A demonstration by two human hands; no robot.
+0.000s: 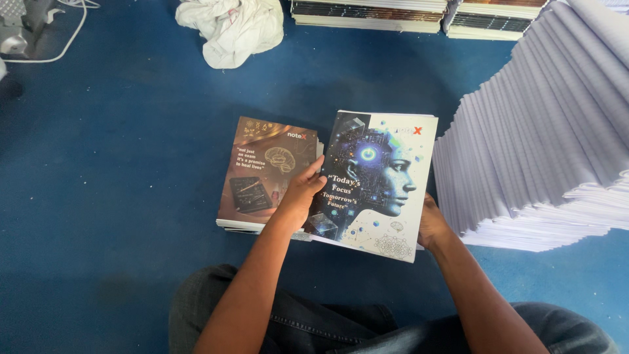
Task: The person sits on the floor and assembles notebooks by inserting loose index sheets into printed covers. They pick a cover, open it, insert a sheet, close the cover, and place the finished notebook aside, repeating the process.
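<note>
A notebook (pixel 386 190) with a white and blue cover showing a digital head is held between both hands above a blue floor. My left hand (pixel 300 195) grips its left edge, thumb on the cover. My right hand (pixel 432 223) holds the lower right edge, mostly hidden behind the book. Just to the left lies a small pile of notebooks (pixel 262 174) with a brown cover on top, partly under the held one.
A tall fanned stack of white paper sheets (pixel 537 131) rises at the right. Stacks of bound books (pixel 373 14) line the far edge. A crumpled white cloth (pixel 232 29) and a white cable (pixel 59 46) lie farther back on the blue floor (pixel 118 164). My knees in dark jeans (pixel 314 321) are at the bottom.
</note>
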